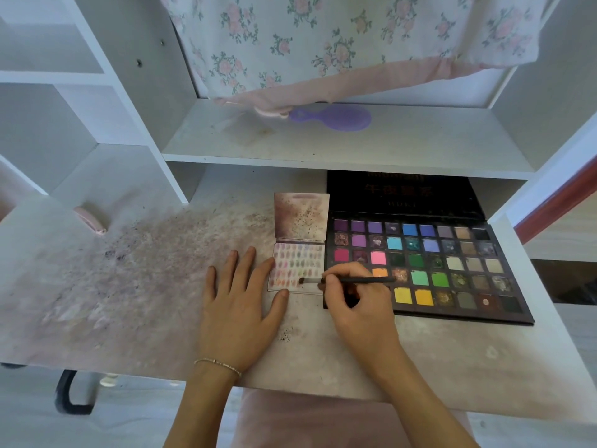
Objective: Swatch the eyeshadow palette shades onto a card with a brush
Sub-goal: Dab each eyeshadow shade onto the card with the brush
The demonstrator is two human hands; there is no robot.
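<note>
A large dark eyeshadow palette [452,263] lies open on the desk at the right, with several rows of purple, blue, green, yellow and neutral pans. Left of it lies a small pink card [298,263] covered with rows of pastel swatches; its stained flap stands up behind. My right hand [358,302] grips a thin black brush [352,280], whose tip touches the card's lower right part. My left hand [240,305] lies flat on the desk, fingers spread, with the thumb and index finger against the card's left edge.
The desk top [129,286] is smeared with powder stains. A shelf [323,143] above holds a purple hand mirror [336,117] and a pink object under a floral cloth [323,37]. White cubbies stand at the left. A pink stool [307,421] is below.
</note>
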